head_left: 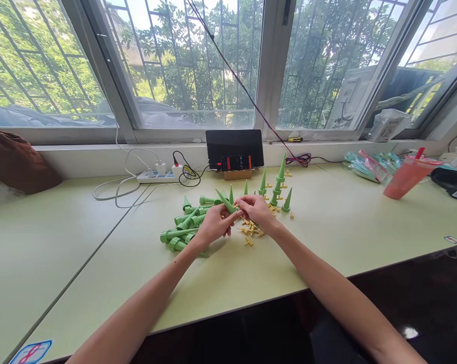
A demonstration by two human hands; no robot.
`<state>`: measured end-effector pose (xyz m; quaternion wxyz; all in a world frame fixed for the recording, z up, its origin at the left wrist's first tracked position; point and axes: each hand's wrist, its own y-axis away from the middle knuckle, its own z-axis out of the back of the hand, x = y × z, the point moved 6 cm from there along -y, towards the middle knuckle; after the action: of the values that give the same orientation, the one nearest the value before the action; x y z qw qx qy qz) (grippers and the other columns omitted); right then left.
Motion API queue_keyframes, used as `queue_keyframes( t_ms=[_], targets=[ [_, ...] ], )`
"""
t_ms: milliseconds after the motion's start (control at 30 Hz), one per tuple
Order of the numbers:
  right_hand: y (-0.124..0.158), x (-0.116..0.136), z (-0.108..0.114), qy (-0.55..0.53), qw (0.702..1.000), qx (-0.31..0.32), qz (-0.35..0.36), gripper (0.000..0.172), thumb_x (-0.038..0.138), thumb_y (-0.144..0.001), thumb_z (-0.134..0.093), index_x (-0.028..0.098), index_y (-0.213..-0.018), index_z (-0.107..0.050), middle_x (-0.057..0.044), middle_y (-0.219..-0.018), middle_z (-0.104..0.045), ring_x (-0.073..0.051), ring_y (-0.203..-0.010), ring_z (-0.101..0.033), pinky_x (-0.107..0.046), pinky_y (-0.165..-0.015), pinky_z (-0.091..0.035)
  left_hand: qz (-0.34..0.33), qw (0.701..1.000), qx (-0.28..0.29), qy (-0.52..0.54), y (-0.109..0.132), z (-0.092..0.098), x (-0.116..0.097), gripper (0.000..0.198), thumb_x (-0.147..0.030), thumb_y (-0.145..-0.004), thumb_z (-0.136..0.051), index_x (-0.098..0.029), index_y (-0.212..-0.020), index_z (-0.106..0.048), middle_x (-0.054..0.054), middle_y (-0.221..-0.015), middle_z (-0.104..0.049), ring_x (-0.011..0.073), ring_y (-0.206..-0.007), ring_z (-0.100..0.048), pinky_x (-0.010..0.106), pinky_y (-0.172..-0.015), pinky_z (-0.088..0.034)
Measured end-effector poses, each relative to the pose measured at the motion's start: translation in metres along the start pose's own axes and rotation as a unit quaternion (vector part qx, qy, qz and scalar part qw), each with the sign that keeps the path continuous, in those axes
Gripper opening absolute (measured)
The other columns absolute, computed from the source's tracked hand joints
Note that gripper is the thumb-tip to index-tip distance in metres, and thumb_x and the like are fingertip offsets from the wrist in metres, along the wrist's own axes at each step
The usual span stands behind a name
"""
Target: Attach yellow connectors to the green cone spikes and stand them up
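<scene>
My left hand point(215, 225) is closed around a green plastic watering spike point(224, 200), whose point tilts up and to the left. At the spike's wide end, the fingertips of my right hand point(256, 208) pinch a small yellow valve, mostly hidden by the fingers. Left of my hands lies a pile of green spikes point(180, 234) with ribbed caps. Loose yellow T-shaped valves point(251, 229) are scattered under and beside my right hand. Beyond it, several spikes stand point up, some stacked into a tower point(277, 184) with yellow valves sticking out sideways.
A dark tablet point(234, 141) leans at the back with a phone point(236, 162) before it. To its left are a power strip point(160, 174) and looping cables. A pink cup point(410, 177), plastic-wrapped packs point(368, 164) and a brown bag point(18, 162) lie farther out.
</scene>
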<state>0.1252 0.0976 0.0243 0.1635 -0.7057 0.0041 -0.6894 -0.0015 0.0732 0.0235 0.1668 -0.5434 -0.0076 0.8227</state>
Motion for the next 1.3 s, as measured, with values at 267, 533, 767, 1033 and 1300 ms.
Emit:
queue_keyframes(
  t_ms=[267, 533, 767, 1033, 1300],
  targets=[
    [-0.0030, -0.0039, 0.0006, 0.009, 1.000, 0.006, 0.003, 0.027, 0.040, -0.077, -0.061, 0.014, -0.072, -0.063, 0.003, -0.049, -0.051, -0.008, -0.041, -0.041, -0.021, -0.040, -0.032, 0.008, 0.999, -0.010, -0.033, 0.0021, 0.0009, -0.0046, 0.041, -0.055, -0.076, -0.064, -0.016, -0.072, -0.054, -0.003, -0.051, -0.056, 0.0097, -0.038, -0.053, 0.020, -0.039, -0.038],
    [-0.0033, -0.0059, 0.0009, 0.018, 1.000, 0.006, -0.001, 0.025, 0.039, -0.078, -0.060, 0.015, -0.073, -0.064, 0.003, -0.049, -0.051, -0.008, -0.042, -0.041, -0.022, -0.040, -0.031, 0.000, 0.998, -0.019, -0.057, 0.0026, 0.0009, -0.0044, 0.041, -0.055, -0.076, -0.064, -0.017, -0.069, -0.052, -0.004, -0.049, -0.054, 0.0098, -0.038, -0.053, 0.021, -0.041, -0.037],
    [-0.0033, -0.0058, 0.0001, 0.018, 1.000, 0.004, -0.007, 0.022, 0.035, -0.077, -0.060, 0.015, -0.070, -0.063, 0.003, -0.048, -0.050, -0.008, -0.041, -0.041, -0.022, -0.040, -0.032, -0.017, 0.996, -0.024, -0.084, 0.0020, 0.0011, -0.0031, 0.040, -0.055, -0.077, -0.062, -0.017, -0.069, -0.052, -0.004, -0.047, -0.053, 0.0107, -0.040, -0.053, 0.022, -0.044, -0.037],
    [-0.0018, -0.0055, 0.0001, 0.021, 1.000, -0.002, -0.016, 0.022, 0.034, -0.078, -0.060, 0.015, -0.068, -0.062, 0.003, -0.049, -0.050, -0.008, -0.040, -0.041, -0.021, -0.039, -0.031, -0.023, 0.995, -0.032, -0.096, 0.0014, 0.0011, 0.0006, 0.040, -0.055, -0.077, -0.063, -0.017, -0.069, -0.052, -0.004, -0.050, -0.055, 0.0105, -0.041, -0.053, 0.021, -0.043, -0.038],
    [-0.0020, 0.0014, -0.0014, -0.027, 0.999, -0.002, 0.019, 0.031, 0.045, -0.076, -0.068, 0.017, -0.087, -0.061, 0.003, -0.060, -0.056, -0.007, -0.042, -0.044, -0.022, -0.040, -0.037, 0.019, 0.999, 0.009, 0.050, -0.0025, 0.0000, 0.0033, 0.044, -0.059, -0.080, -0.058, -0.016, -0.072, -0.053, -0.001, -0.054, -0.057, 0.0105, -0.039, -0.054, 0.021, -0.036, -0.038]
  ],
)
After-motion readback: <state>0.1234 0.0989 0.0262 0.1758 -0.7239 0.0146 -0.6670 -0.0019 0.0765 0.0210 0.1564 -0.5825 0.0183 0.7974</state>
